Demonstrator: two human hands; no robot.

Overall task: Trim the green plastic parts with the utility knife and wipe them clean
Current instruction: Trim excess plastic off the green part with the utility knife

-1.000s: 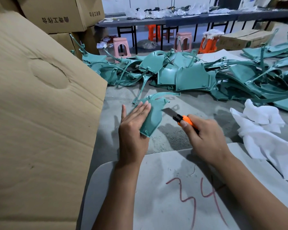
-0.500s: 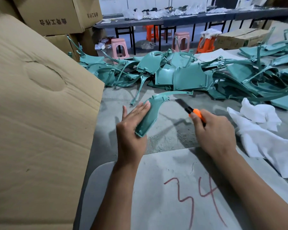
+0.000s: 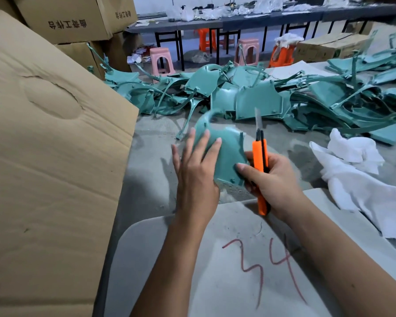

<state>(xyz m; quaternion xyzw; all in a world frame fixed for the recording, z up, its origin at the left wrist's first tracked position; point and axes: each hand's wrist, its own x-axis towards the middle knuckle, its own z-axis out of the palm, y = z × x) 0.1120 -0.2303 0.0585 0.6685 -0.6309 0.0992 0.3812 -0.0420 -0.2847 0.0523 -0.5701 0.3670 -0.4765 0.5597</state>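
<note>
We held a green part point(image 3: 226, 154) between both hands just above the grey table point(image 3: 151, 175), near its front edge. Our left hand point(image 3: 196, 177) lay flat against the part's left face, fingers straight and spread, their tips reaching its upper edge. Our right hand point(image 3: 274, 181) gripped the knife point(image 3: 260, 161), fingers curled round the orange handle, while the thumb point(image 3: 245, 168) pressed on the part's lower right side. The knife stood nearly upright just right of the part, its blade point(image 3: 258, 118) extended and pointing away from us toward the far pile. Whether the blade touched the part, we could not tell; it looked clear of it.

Beyond the hands, a pile of green parts point(image 3: 261, 97) sprawled across the far side of the table, from left to right. A heap of white cloths point(image 3: 361, 179) lay at right, near the knife hand but apart from it. A pale board point(image 3: 215, 282) marked "34" in red lay under our forearms at the near edge. A large cardboard box point(image 3: 50, 156) filled the left of the scene, with more cartons point(image 3: 73, 17) stacked behind it. In the far background stood pink stools point(image 3: 161, 58), orange stools point(image 3: 205, 40) and a long dark bench point(image 3: 238, 20) strewn with small items too blurred to name.
</note>
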